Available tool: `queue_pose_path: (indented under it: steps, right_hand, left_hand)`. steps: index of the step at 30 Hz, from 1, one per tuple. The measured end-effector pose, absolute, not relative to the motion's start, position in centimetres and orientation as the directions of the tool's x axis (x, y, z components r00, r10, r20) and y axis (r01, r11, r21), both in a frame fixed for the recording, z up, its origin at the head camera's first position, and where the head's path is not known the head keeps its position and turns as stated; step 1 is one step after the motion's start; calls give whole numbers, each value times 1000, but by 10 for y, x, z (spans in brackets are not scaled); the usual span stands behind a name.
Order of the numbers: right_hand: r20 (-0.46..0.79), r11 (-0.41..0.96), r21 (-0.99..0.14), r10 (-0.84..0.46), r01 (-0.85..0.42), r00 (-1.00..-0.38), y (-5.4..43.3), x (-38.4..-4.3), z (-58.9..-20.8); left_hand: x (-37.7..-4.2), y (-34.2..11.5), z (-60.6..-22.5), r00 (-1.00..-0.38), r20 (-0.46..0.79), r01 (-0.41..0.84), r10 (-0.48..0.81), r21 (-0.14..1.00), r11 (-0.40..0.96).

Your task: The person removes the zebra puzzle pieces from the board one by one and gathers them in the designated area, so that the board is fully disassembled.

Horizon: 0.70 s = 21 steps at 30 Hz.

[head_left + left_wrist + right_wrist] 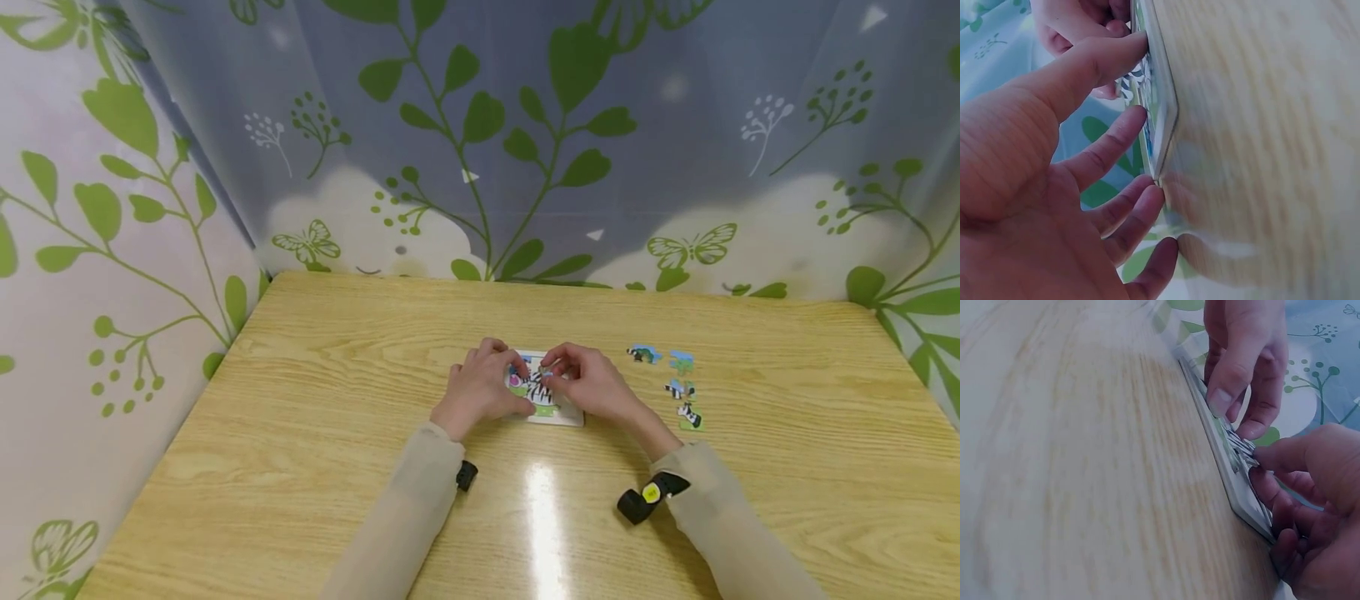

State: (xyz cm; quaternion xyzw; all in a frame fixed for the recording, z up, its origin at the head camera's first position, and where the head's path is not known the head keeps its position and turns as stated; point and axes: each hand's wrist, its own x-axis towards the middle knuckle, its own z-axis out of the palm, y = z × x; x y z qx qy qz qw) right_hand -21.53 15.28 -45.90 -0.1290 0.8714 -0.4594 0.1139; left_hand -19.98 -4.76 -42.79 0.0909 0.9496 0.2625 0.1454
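Note:
A small white-framed puzzle board (pixel 564 421) lies on the table with zebra-striped pieces (pixel 538 393) in it. My left hand (pixel 483 385) spans its left side. In the left wrist view the thumb (pixel 1129 50) and index fingertip rest on the board, while other fingertips come down at its corner and on the table. My right hand (pixel 596 383) is over the board's right part. Its thumb and index finger pinch a striped puzzle piece (pixel 1247 449) close over the board, and the lower fingers are curled by the rim. Much of the picture is hidden under both hands.
Several loose puzzle pieces lie right of the board: a dark-and-blue one (pixel 643 354), a green-and-blue one (pixel 682 361), a blue-and-white one (pixel 677 389) and a zebra-head one (pixel 690 415). The wooden table (pixel 337 350) ends at a leaf-patterned curtain (pixel 525 225).

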Motion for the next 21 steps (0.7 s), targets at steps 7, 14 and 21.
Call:
queue_pose_path:
  steps: [7,14,21]
  right_hand:
    - [-66,468,-879,-312,-93,-948,166,-214,-458]
    - [-28,496,-860,-273,-116,-962,193,-209,-450]
    - [14,580,-799,-243,-157,-970,222,-202,-445]
  left_hand:
    - [-200,-50,-429,-937,-223,114,269,532,839]
    - [-200,-52,-429,-932,-221,130,286,534,836]
    - [-198,-53,-429,-934,-206,141,293,540,830]
